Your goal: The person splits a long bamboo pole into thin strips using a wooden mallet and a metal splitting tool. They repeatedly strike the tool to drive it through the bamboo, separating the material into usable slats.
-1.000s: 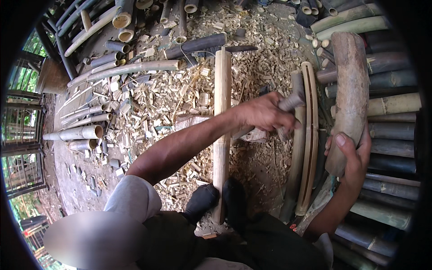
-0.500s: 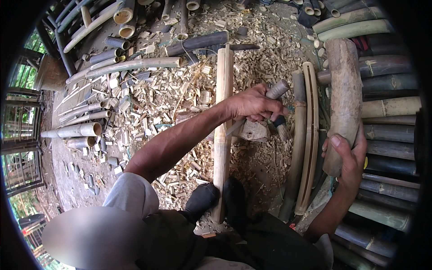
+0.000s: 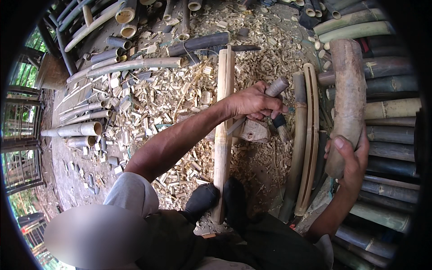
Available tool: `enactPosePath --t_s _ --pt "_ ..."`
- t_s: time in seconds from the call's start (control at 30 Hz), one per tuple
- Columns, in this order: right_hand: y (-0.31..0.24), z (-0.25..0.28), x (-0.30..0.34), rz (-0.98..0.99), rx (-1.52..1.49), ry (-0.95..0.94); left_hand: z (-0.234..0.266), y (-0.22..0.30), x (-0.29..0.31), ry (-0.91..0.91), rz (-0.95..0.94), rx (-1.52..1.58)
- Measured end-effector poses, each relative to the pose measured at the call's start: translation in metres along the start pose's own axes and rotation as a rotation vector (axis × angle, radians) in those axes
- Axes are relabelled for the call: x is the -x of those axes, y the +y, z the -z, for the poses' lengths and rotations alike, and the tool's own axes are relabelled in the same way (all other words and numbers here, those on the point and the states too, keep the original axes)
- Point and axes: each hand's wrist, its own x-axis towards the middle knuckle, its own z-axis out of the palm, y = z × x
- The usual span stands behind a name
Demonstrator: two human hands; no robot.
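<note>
My left hand (image 3: 256, 102) is closed around the round-handled chisel (image 3: 276, 87). Its flat blade slants down to the left and meets the side of a long pale bamboo piece (image 3: 222, 155). This piece runs away from me across a low wooden block (image 3: 253, 130), its near end between my dark-covered feet (image 3: 201, 201). On the right, my right hand (image 3: 353, 155) grips the lower end of a thick, rough wooden club (image 3: 348, 90), raised with its far end pointing away from me. A dark-banded thing with a frayed tip (image 3: 283, 129) shows just below my left hand.
Right of the block lie a bamboo pole (image 3: 294, 153) and a slotted bamboo length (image 3: 309, 139). Stacked dark bamboo poles (image 3: 391, 135) line the right side. Wood chips (image 3: 180, 108) cover the ground, with more bamboo (image 3: 139, 64) at the far left.
The wooden club in my right hand has shifted slightly to the right. My left hand and the chisel stay nearly where they were on the bamboo piece.
</note>
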Motion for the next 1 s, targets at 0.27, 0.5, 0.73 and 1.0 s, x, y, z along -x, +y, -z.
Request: enactPosePath --t_s 0.27,0.5,0.73,1.0 --pt "-0.003 -0.002 -0.001 0.016 0.04 -0.043 0.002 -0.005 0.001 0.008 -0.016 -0.019" --pt "-0.043 0.015 0.001 0.134 0.016 0.101 -0.018 -0.015 0.013 0.068 -0.054 -0.139" --pt "-0.003 -0.02 -0.026 0.444 0.796 -0.336 -0.009 -0.044 0.02 0.145 -0.168 -0.357" --pt "-0.051 0.0 0.003 0.173 0.065 -0.116 0.005 -0.054 -0.044 0.472 0.026 -0.456"
